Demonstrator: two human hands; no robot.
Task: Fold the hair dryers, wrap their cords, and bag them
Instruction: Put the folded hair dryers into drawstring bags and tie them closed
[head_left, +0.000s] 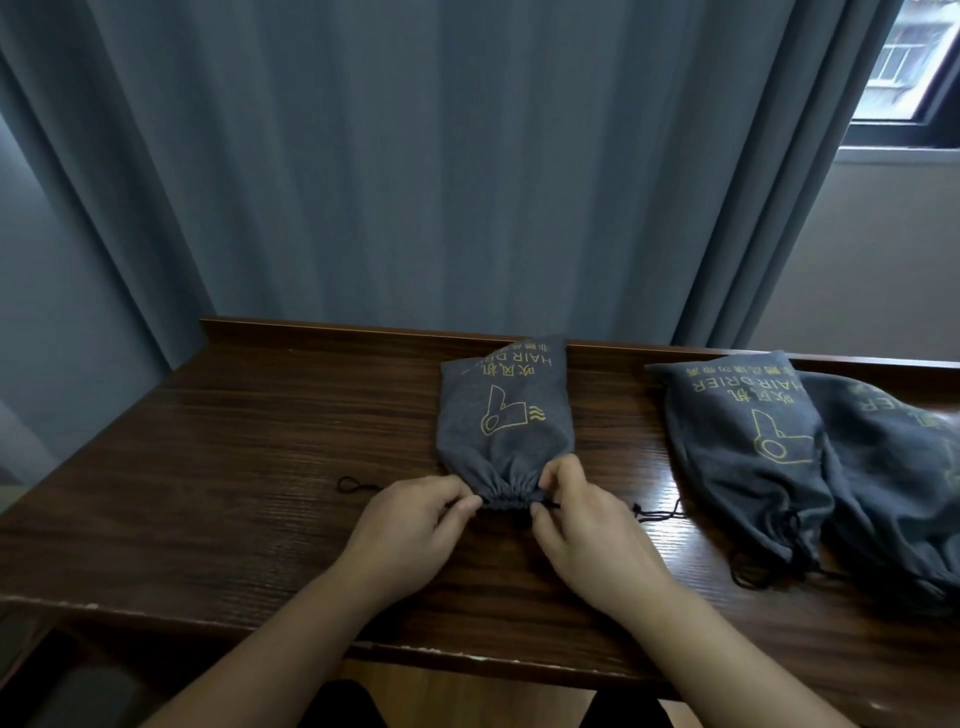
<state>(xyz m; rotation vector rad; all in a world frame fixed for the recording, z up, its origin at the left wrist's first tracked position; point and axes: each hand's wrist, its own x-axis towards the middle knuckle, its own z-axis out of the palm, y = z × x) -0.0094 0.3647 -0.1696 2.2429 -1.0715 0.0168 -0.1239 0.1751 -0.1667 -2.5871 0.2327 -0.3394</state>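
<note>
A grey drawstring bag (506, 421) printed with a yellow hair-dryer symbol lies at the middle of the dark wooden table (218, 467), its gathered mouth toward the person. The left hand (410, 525) pinches the left end of the cinched mouth, and the right hand (587, 530) pinches the right end, each with fingers curled on the black drawstring (356, 486), whose loop trails left. Two more bags of the same kind (748, 452) lie overlapping at the right. Blue-grey curtains (415, 182) hang behind.
</note>
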